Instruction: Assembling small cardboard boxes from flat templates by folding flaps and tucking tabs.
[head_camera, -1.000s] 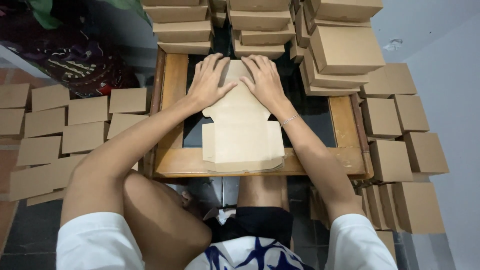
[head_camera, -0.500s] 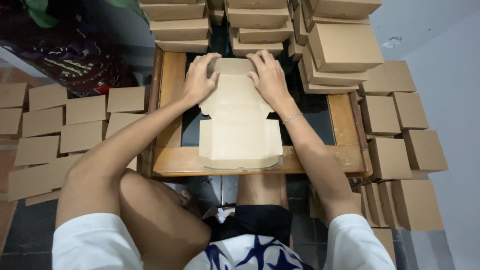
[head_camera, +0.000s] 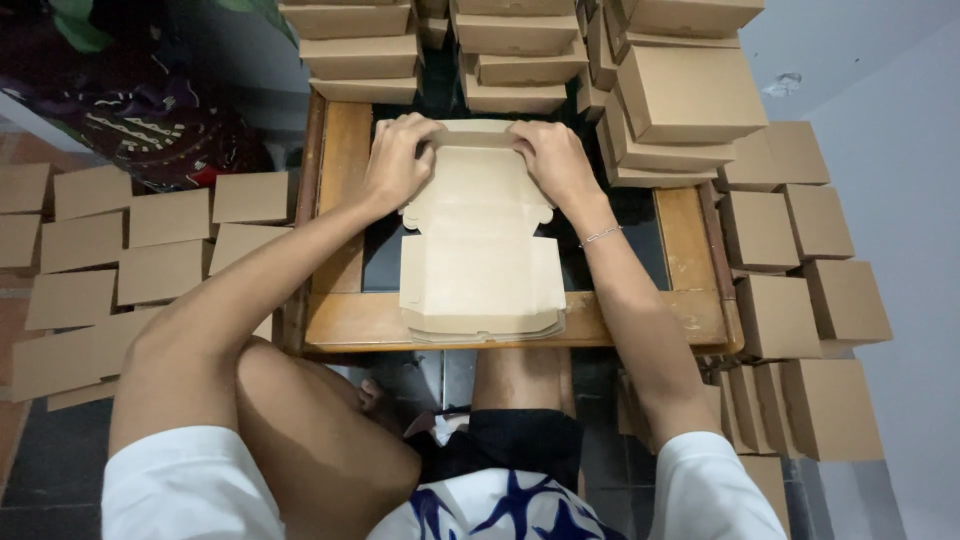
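In the head view, a flat die-cut cardboard box blank (head_camera: 480, 245) lies on top of a small stack of like blanks in the middle of the low wooden tabletop (head_camera: 345, 160). The left hand (head_camera: 398, 160) and the right hand (head_camera: 553, 160) press on its far corners, fingers curled together and clamped on the far flap, which is bent up along its crease. As a judgement, this box is barely begun: only that far edge is raised, while the side tabs and the near panel lie flat. Many boxes stand finished: closed ones are piled beyond the tabletop (head_camera: 515, 35) and to the right (head_camera: 690, 90), with more set in rows on the floor at the left (head_camera: 160, 270) and right (head_camera: 790, 290). The card is matte brown, smooth, with scalloped tab edges and sharp scored folds; the tabletop frame is glossy, worn wood around a dark inset.
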